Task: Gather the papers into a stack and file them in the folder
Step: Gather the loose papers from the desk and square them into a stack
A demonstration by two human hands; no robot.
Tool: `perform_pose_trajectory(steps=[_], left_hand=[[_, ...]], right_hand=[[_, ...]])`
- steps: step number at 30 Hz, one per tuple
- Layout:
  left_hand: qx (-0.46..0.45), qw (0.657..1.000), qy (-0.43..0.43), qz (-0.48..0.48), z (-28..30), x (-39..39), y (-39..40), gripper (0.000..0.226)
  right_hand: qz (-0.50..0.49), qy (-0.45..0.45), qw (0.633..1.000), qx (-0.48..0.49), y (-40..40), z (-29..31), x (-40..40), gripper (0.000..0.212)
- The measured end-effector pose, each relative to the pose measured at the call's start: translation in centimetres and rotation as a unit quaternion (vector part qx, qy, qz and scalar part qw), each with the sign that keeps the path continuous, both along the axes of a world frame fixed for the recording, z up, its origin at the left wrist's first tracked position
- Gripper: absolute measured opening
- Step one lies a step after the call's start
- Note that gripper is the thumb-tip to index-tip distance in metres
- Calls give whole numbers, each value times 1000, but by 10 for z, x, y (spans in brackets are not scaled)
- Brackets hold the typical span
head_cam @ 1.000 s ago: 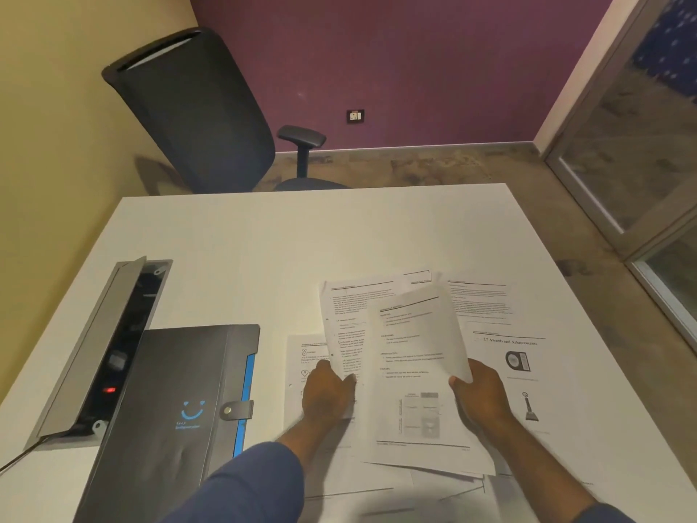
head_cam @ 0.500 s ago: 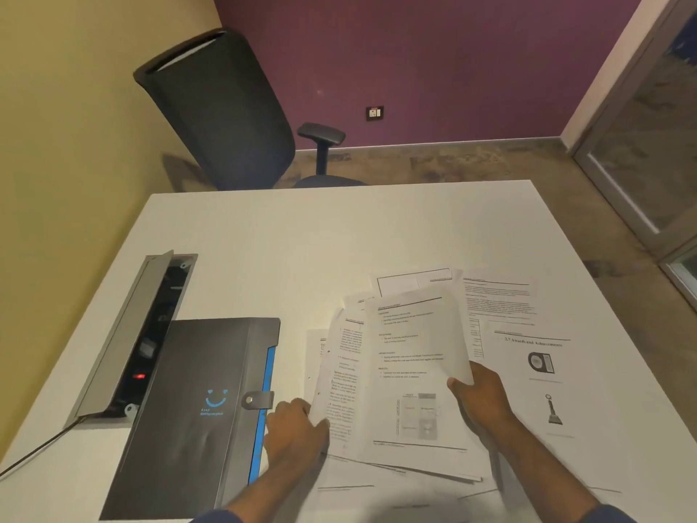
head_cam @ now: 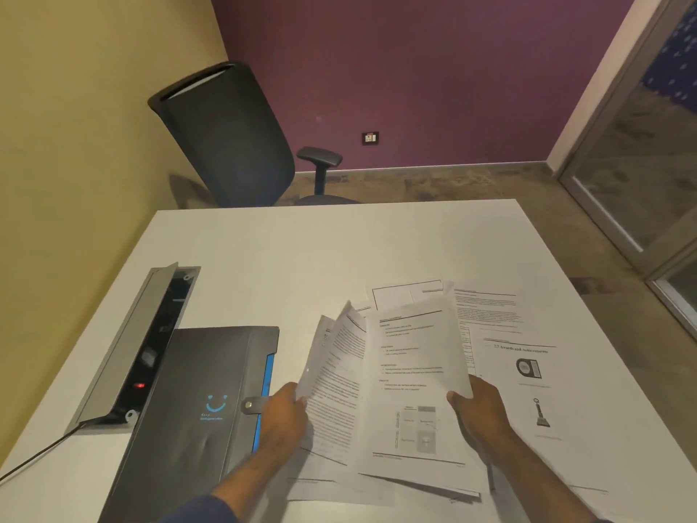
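Several printed papers (head_cam: 411,375) are fanned loosely between my hands, lifted off the white table (head_cam: 301,254). My left hand (head_cam: 284,417) grips the left sheets at their lower edge, and they curl upward. My right hand (head_cam: 481,409) holds the right edge of the top sheet. More papers lie flat on the table: an awards page (head_cam: 528,371) to the right and a form sheet (head_cam: 407,294) behind. The black folder (head_cam: 196,402) with a blue spine and snap strap lies closed, left of my left hand.
An open grey cable box (head_cam: 132,345) with a red light is set into the table left of the folder, and a cable runs off its near end. A black office chair (head_cam: 230,137) stands beyond the far table edge. A glass door is at right.
My left hand moved left toward the folder, took hold of the left sheets from below and lifted them, so they now curl up. My right hand kept its grip.
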State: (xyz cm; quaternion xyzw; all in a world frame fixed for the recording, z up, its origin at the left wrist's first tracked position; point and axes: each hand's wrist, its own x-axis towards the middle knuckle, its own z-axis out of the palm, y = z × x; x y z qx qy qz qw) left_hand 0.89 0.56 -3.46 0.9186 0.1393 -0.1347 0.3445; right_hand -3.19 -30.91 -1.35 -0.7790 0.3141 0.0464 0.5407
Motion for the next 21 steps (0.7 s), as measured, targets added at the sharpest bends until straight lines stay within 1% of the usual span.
perform_pose_trajectory(steps=[3, 6, 8, 12, 14, 16, 19, 21], left_hand=[[-10, 999, -51, 6, 17, 2, 23, 16], [-41, 992, -101, 61, 36, 6, 47, 16], [-74, 988, -107, 86, 48, 9, 61, 13], [-113, 982, -112, 97, 64, 15, 82, 10], [-143, 978, -99, 113, 70, 18, 88, 11], [-175, 974, -68, 124, 73, 17, 88, 13], [-217, 970, -2, 114, 73, 10, 76, 17], [-223, 970, 30, 95, 72, 3, 59, 21]], right_hand=[[-2, -10, 1000, -4, 1, 2, -2, 31], [-13, -18, 1000, 6, 3, 5, -2, 31], [-14, -26, 1000, 6, 4, 7, -1, 32], [-11, -39, 999, 12, 6, 11, -1, 32], [-7, -43, 999, 11, 8, 12, -2, 33], [-7, -48, 999, 21, 10, 13, -3, 33], [-4, -53, 997, 56, 16, 17, -5, 34], [7, -55, 994, 91, 23, 24, -7, 35]])
